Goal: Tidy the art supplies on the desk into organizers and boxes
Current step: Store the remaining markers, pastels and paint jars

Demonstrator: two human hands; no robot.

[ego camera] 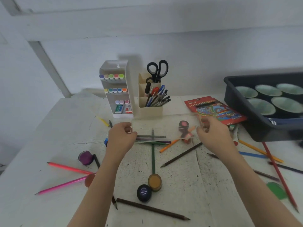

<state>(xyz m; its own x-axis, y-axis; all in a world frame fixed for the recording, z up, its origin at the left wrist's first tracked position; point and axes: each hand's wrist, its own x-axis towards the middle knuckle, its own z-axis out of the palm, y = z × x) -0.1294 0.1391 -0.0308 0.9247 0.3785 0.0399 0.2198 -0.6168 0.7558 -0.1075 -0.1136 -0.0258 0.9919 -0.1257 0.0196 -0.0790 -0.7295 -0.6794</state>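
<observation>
Both hands were on the clear plastic box (164, 125). Left hand (122, 136) pinched its left end, right hand (213, 133) gripped its right end, fingers curled round the edge. Box sat level between them, mid-table, just in front of the beige pen holder (150, 108). Couldn't tell if it touched the table (180, 185) or was off it. Pencils and a small reddish item showed through the plastic.

Under and near the box lay a green pencil (153, 159) running toward the viewer, an orange pencil (168, 145) and a dark pencil (182, 154) angled to the right.

Closer in were a yellow-orange paint jar (154, 182) touching a dark round jar (144, 193), and a long brown pencil (152, 209). At left were a purple jar (85, 158) and two pink pencils (68, 167). More pencils were scattered at right.

At the back, a white marker organizer (116, 89) with rows of coloured caps stood just beside the pen holder, which held pens and black scissors (157, 69) upright. At back right, a red colour-pencil pack (213, 110) lay against a dark bin (255, 126) holding pale green cups (262, 106).
</observation>
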